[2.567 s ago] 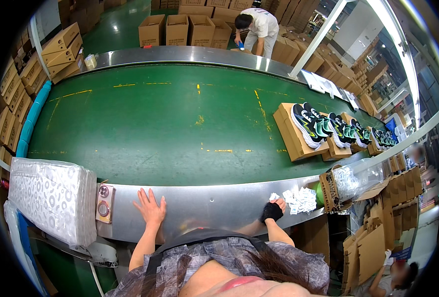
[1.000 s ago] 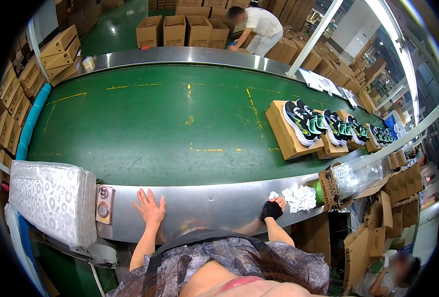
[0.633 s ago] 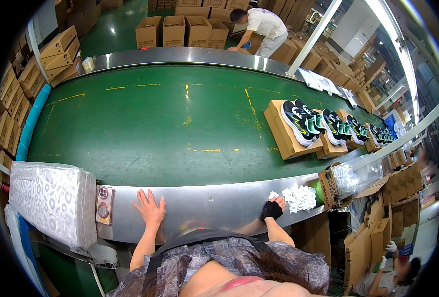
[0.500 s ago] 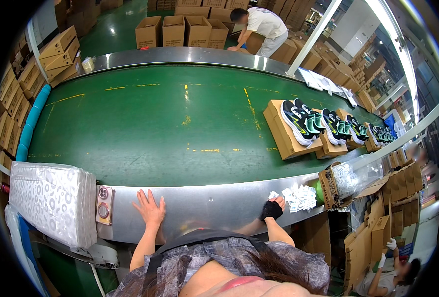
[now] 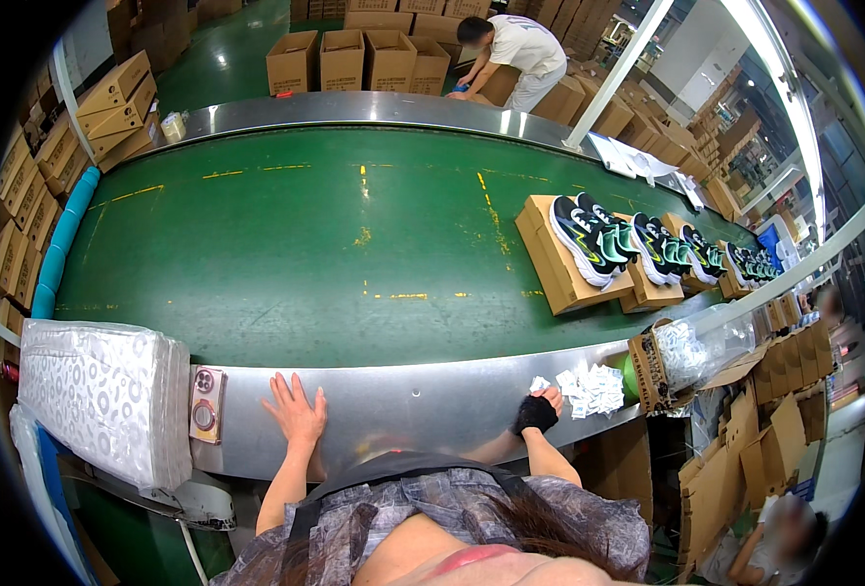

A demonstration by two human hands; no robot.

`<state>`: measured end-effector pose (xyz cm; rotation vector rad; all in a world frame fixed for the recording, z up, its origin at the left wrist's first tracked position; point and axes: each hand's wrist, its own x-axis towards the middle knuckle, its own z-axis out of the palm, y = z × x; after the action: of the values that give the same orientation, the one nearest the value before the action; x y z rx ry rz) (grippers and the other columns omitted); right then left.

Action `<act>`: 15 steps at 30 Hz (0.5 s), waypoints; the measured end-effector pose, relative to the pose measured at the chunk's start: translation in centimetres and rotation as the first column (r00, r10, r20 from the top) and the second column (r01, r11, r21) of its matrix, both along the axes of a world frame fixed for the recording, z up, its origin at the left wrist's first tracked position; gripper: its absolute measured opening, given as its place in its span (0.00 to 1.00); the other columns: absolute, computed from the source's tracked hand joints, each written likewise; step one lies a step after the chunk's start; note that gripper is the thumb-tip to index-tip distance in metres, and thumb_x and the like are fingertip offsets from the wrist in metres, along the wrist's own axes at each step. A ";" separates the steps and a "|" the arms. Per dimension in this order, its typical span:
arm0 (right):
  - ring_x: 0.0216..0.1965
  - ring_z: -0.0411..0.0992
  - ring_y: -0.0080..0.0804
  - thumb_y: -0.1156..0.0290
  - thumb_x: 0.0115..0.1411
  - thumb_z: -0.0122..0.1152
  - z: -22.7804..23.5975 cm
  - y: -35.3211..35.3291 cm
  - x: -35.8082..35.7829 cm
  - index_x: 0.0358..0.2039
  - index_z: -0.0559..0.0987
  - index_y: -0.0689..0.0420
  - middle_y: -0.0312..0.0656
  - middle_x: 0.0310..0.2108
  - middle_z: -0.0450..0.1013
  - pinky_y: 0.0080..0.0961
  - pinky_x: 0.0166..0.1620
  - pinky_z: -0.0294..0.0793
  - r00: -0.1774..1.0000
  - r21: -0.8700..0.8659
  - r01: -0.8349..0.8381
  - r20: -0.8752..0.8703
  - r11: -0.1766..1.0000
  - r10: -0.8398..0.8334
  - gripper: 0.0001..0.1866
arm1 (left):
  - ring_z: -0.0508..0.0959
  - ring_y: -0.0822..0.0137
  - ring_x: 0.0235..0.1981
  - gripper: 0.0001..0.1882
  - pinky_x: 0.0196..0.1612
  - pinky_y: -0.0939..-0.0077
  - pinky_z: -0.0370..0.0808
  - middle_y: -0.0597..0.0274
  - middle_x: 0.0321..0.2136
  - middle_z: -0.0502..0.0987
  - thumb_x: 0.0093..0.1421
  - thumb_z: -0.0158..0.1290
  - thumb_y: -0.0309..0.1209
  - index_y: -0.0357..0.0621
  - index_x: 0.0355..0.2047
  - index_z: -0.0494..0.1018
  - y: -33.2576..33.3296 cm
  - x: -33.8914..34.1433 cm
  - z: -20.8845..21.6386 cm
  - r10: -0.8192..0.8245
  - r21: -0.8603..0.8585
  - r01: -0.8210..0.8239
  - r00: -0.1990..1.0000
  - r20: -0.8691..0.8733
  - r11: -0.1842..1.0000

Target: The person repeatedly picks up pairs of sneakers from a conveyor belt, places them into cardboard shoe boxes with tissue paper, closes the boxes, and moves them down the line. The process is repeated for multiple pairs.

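Note:
My left hand (image 5: pixel 298 410) lies flat on the metal ledge (image 5: pixel 432 396), fingers spread, holding nothing. A phone in a pinkish case (image 5: pixel 207 404) lies to its left. My right hand (image 5: pixel 548 398), in a black fingerless glove (image 5: pixel 536 415), rests on the ledge with curled fingers closed on a small white packet (image 5: pixel 539 384), partly hidden. Beside it is a pile of similar packets (image 5: pixel 594 391). Past the ledge, black, white and mint sneakers (image 5: pixel 589 239) sit on a brown shoebox (image 5: pixel 561 259) on the green conveyor belt (image 5: pixel 286 244), with more pairs on boxes behind.
A plastic-wrapped stack of patterned paper (image 5: pixel 101 400) stands at the left. A carton of white packets (image 5: pixel 681 356) is at the right. Across the belt a person in white (image 5: pixel 520 54) bends by open cartons (image 5: pixel 389 61). Another person (image 5: pixel 779 547) is at lower right.
The belt's yellow marks and the nearest shoebox have shifted slightly left. My hands stay put. The person across the belt has moved a little, and the one at lower right has lowered a gloved hand.

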<state>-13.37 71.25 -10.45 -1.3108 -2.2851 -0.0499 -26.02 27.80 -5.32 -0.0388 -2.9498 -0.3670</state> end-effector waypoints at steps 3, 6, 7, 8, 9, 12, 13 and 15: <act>0.37 0.65 0.46 0.66 0.51 0.48 -0.2 0.2 0.1 0.28 0.67 0.58 0.46 0.31 0.66 0.39 0.40 0.63 1.000 -0.016 0.003 0.005 1.000 -0.003 0.08 | 0.47 0.47 0.60 0.32 0.55 0.36 0.41 0.39 0.56 0.51 0.53 0.45 0.46 0.35 0.52 0.59 0.1 0.0 0.1 -0.001 -0.004 0.001 1.000 0.000 1.000; 0.37 0.65 0.46 0.66 0.51 0.47 0.4 -0.1 0.0 0.28 0.67 0.58 0.46 0.31 0.67 0.39 0.40 0.63 1.000 -0.029 0.005 0.013 1.000 -0.004 0.08 | 0.47 0.47 0.60 0.32 0.55 0.37 0.41 0.39 0.56 0.51 0.53 0.44 0.47 0.35 0.52 0.59 0.0 0.1 0.2 0.001 -0.008 -0.001 1.000 0.002 1.000; 0.36 0.65 0.46 0.66 0.51 0.47 0.3 -0.1 0.1 0.28 0.67 0.58 0.46 0.31 0.66 0.39 0.40 0.63 1.000 -0.017 -0.003 0.002 1.000 0.003 0.08 | 0.47 0.47 0.60 0.32 0.55 0.37 0.41 0.39 0.57 0.51 0.53 0.44 0.47 0.35 0.52 0.59 0.0 0.1 0.1 0.001 -0.005 -0.001 1.000 0.005 1.000; 0.36 0.65 0.46 0.66 0.51 0.47 0.2 0.0 0.1 0.28 0.67 0.58 0.46 0.31 0.66 0.39 0.40 0.63 1.000 -0.004 -0.011 -0.009 1.000 0.011 0.08 | 0.47 0.47 0.60 0.32 0.55 0.37 0.41 0.39 0.57 0.51 0.53 0.44 0.47 0.35 0.52 0.59 0.0 0.1 0.0 0.001 -0.001 -0.001 1.000 0.008 1.000; 0.36 0.65 0.46 0.66 0.51 0.47 0.1 0.1 0.1 0.28 0.66 0.58 0.46 0.31 0.66 0.40 0.39 0.63 1.000 0.005 -0.020 -0.024 1.000 0.020 0.08 | 0.47 0.47 0.60 0.32 0.55 0.37 0.41 0.39 0.57 0.51 0.53 0.44 0.47 0.35 0.52 0.59 0.0 0.1 0.0 0.002 -0.003 -0.002 1.000 0.004 1.000; 0.35 0.65 0.46 0.66 0.51 0.47 -0.3 0.4 0.2 0.28 0.66 0.58 0.46 0.30 0.66 0.40 0.39 0.63 1.000 -0.012 -0.014 -0.016 1.000 0.014 0.08 | 0.47 0.47 0.60 0.32 0.55 0.37 0.41 0.40 0.57 0.51 0.53 0.44 0.47 0.36 0.52 0.59 0.0 0.1 0.0 0.003 -0.006 -0.003 1.000 0.003 1.000; 0.35 0.65 0.46 0.66 0.51 0.47 -0.3 0.3 0.2 0.28 0.66 0.58 0.46 0.30 0.66 0.40 0.39 0.63 1.000 -0.009 -0.012 -0.017 1.000 0.012 0.09 | 0.47 0.48 0.60 0.32 0.55 0.37 0.41 0.40 0.57 0.51 0.53 0.44 0.47 0.36 0.53 0.59 0.1 0.1 0.2 0.003 -0.007 -0.003 1.000 0.008 1.000; 0.35 0.65 0.46 0.66 0.51 0.47 -0.3 0.3 0.1 0.27 0.66 0.58 0.46 0.29 0.66 0.40 0.38 0.63 1.000 -0.002 -0.009 -0.019 1.000 0.009 0.09 | 0.47 0.48 0.60 0.32 0.55 0.37 0.41 0.40 0.57 0.51 0.53 0.44 0.47 0.36 0.53 0.59 0.1 0.1 0.3 0.004 -0.006 -0.004 1.000 0.012 1.000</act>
<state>-13.23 71.55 -10.78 -1.2972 -2.2757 -0.0321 -25.88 27.90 -5.00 -0.0314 -2.9628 -0.3584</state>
